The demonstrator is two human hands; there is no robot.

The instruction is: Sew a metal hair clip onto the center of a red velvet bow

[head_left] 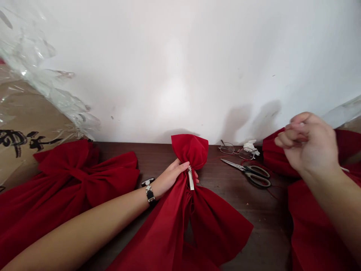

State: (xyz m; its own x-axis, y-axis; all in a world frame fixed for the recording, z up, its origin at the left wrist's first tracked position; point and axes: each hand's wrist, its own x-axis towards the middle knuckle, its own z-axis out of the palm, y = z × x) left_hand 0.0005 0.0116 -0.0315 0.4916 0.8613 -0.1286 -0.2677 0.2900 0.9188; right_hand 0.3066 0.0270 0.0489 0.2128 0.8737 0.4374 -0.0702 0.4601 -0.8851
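Note:
My left hand point(170, 177) is closed round the gathered middle of a red fabric bow point(191, 150), whose long tails spread down toward me. A silver metal hair clip point(191, 177) lies along the gathers beside my thumb, with a loop of red thread hanging below it. Raised at the right, away from the bow, my right hand point(310, 143) has its fingers curled in a pinch. Whatever is between those fingertips, perhaps something thin, is too small to make out.
Black-handled scissors point(254, 175), eyeglasses point(235, 149) and a crumpled white tissue point(251, 146) lie on the dark table point(239, 210). A finished-looking red bow point(81, 173) is at left, more red fabric point(310, 214) at right. A plastic-covered carton point(25, 116) and white wall point(175, 67) border the table.

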